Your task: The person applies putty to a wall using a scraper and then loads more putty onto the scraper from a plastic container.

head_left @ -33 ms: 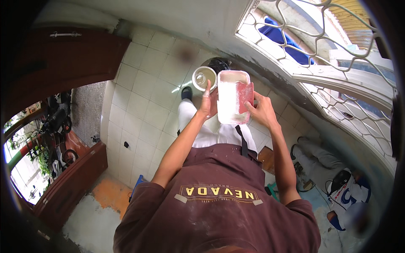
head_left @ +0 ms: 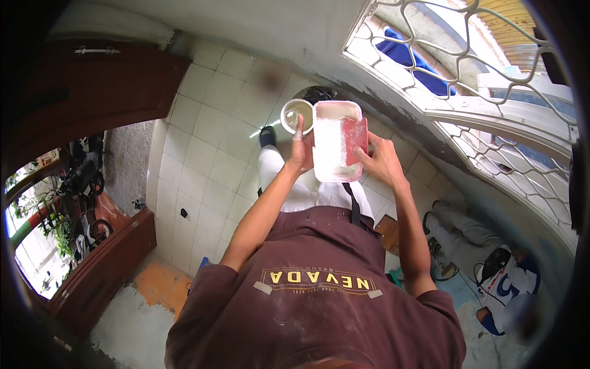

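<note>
A rectangular pinkish-white tub point(head_left: 318, 174) with white paste or powder in it is held up in front of my thighs. My left hand point(head_left: 299, 152) is closed on its left side, thumb up and most fingers hidden behind it. In my right hand point(head_left: 382, 161) is a flat red scraper point(head_left: 354, 138), pinched with the thumb on top, its blade reaching over the white stuff and smeared with it. Just beyond my left thumb stands a round whitish bucket point(head_left: 284, 122), partly covered by the thumb; what lies inside is unclear.
A black plastic bag point(head_left: 318, 93) lies by the wall behind the bucket. Right of me is a window with a white grille point(head_left: 458, 74); below it lie grey trousers point(head_left: 458, 230) and white-and-blue cloth point(head_left: 501, 289). A brown door point(head_left: 92, 92) and doorway are at left.
The tub, the scraper and both hands have shifted slightly to the left, so the tub is closer to the bucket in view. Both grips look the same.
</note>
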Demonstrator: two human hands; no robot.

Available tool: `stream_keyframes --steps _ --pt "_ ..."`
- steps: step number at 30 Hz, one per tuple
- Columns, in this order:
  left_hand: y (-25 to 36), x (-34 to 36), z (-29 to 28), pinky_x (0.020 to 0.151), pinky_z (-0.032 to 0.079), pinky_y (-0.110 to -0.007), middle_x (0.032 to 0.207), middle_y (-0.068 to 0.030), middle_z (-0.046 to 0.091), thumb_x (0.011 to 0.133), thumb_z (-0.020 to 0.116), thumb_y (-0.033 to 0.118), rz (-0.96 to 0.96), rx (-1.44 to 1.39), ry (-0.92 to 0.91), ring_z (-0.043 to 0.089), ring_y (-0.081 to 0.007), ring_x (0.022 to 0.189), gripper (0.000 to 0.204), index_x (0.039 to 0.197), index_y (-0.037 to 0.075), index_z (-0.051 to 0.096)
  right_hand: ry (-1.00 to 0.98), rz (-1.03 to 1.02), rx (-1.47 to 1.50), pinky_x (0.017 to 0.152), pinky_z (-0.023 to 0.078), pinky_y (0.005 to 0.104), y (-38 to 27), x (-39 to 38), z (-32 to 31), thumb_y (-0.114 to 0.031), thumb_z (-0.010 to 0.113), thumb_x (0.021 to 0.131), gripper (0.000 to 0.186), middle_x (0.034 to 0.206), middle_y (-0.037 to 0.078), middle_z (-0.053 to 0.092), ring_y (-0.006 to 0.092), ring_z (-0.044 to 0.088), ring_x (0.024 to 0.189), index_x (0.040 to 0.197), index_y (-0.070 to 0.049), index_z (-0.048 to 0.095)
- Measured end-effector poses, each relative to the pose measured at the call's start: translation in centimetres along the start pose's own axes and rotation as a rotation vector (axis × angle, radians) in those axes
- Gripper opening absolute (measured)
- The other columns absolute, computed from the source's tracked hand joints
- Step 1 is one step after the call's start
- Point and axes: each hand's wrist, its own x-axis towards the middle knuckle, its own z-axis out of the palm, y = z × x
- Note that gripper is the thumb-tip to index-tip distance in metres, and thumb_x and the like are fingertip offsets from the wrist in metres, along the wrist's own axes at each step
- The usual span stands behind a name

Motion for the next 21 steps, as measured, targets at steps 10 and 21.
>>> stream_keyframes --steps 10,21 --pt "16.1 -7.3 0.3 0.103 0.057 -0.044 0.134 -0.0122 0.066 0.102 0.046 0.066 0.289 -0.089 -0.108 0.068 -0.0259 0.117 0.071 0.142 0.009 0.055 0.305 -0.381 -0.445 0.079 0.053 0.0489 -19.4 5.0 7.6 -0.012 0.067 0.088 0.033 0.106 0.02 0.061 0.0358 0.065 0.086 0.118 -0.001 0.063" --pt "32.1 -8.1 -7.0 0.106 0.054 -0.047 0.144 -0.0113 0.059 0.1 0.044 0.07 0.393 -0.201 -0.24 0.063 -0.0271 0.126 0.077 0.147 0.01 0.051 0.468 -0.442 -0.579 0.068 0.051 0.0473 -33.5 13.0 18.1 -0.016 0.065 0.095 0.018 0.076 0.015 0.066 0.0383 0.066 0.072 0.11 -0.007 0.061"
